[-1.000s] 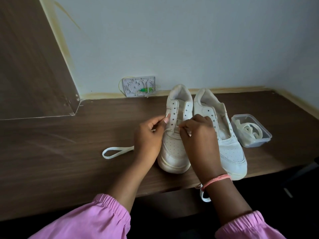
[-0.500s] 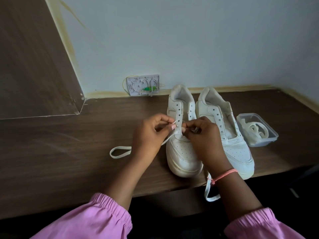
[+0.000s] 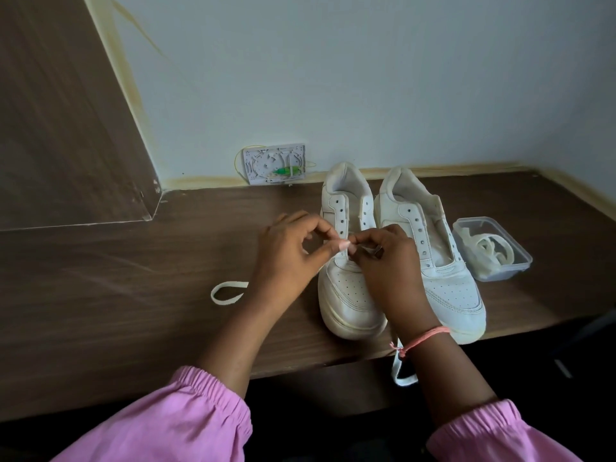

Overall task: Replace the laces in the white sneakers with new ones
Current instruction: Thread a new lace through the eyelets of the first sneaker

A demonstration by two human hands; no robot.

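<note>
White lace [image 3: 230, 292] is what I am working with, and I look down at it from my head. My left hand [image 3: 293, 258] and my right hand [image 3: 388, 261] meet over the near shoe [image 3: 350, 261], low on its rows of holes. The fingers of both hands are curled and pinch the lace end between them. One loop of the lace lies on the table [image 3: 116, 295] just left of my left hand. Another bit hangs off the table edge under my right wrist. The other shoe [image 3: 433, 255] sits right of my right hand, with no lace, and past it is a clear box [image 3: 493, 248] with more laces. The tip could slip out of my pinch or miss the little hole. The hanging part might pull the lace down.
</note>
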